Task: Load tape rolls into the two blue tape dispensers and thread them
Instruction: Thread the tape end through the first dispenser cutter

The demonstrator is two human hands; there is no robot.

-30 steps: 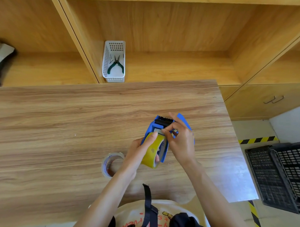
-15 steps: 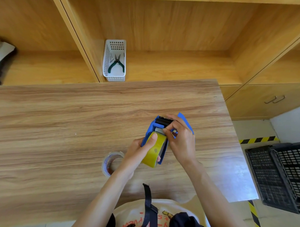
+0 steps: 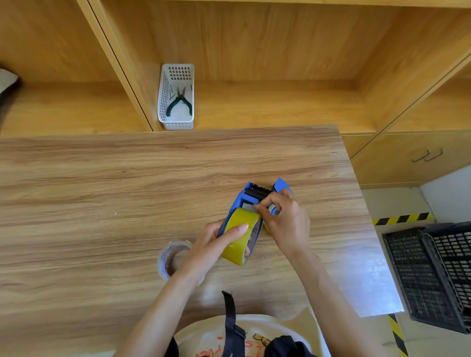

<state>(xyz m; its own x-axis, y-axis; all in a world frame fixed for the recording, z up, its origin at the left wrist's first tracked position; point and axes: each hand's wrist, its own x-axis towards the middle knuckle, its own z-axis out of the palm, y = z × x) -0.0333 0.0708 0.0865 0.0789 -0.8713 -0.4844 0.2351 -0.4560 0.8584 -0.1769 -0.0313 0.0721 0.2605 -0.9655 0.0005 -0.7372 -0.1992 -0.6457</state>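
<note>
A blue tape dispenser (image 3: 241, 202) with a yellow tape roll (image 3: 239, 238) mounted in it is held just above the wooden table (image 3: 94, 200), right of centre. My left hand (image 3: 213, 247) grips the dispenser from the left, thumb pressed on the yellow roll. My right hand (image 3: 286, 220) pinches the tape end at the front of the roll, near the black roller. Behind my right hand a second blue dispenser (image 3: 281, 185) shows only partly. A clear tape roll (image 3: 170, 259) lies flat on the table under my left wrist.
A white plastic basket (image 3: 176, 96) with green-handled pliers (image 3: 179, 103) stands on the shelf behind the table. Black plastic crates (image 3: 439, 273) sit on the floor to the right, past the table's right edge. A black strap hangs at my chest.
My left thumb has slid along the yellow roll while my right fingers moved a little up toward the roller. The dispenser has stayed in about the same place.
</note>
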